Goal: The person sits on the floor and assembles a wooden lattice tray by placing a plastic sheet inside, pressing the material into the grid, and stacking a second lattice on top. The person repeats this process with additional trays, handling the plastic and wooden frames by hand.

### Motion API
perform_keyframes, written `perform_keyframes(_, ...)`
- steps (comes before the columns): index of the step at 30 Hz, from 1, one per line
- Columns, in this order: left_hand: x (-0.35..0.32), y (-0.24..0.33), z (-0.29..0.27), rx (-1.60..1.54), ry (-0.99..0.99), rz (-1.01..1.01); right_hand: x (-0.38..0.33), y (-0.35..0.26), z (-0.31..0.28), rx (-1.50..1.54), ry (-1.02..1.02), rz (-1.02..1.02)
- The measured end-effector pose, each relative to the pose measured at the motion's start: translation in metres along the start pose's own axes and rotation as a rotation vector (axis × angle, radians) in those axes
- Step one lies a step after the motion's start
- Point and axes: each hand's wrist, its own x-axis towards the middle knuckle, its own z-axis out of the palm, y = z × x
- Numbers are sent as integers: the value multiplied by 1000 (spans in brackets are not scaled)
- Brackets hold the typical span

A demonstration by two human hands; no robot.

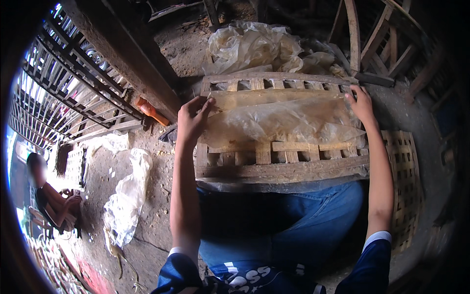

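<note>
Grip: L hand (192, 120) & R hand (361, 104) each pinch plastic sheet (284, 122) edges on wooden crate (279, 169).

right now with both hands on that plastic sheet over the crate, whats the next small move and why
Probably draw the two hands apart to pull the sheet flat. The left hand and right hand each pinch an end of the clear plastic sheet, which lies wrinkled and bunched across the wooden slatted crate. Its middle sags in folds, so tension looks needed before anything else.

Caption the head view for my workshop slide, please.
Both hands, left and right, spread a translucent plastic sheet across a wooden slatted frame.
</note>
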Motion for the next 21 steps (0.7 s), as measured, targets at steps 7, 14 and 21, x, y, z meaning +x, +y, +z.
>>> perform_keyframes(7, 24, -17, -11, -152, -163, -47, -93, -193, -31, 164, -202, -407)
perform_keyframes(14, 50, -20, -20, -80, -269, -69, -102, -200, 34, 429, -194, -322)
perform_keyframes(21, 69, -20, -15, 38, -217, -140, -94, -199, 38, 359, -164, -379)
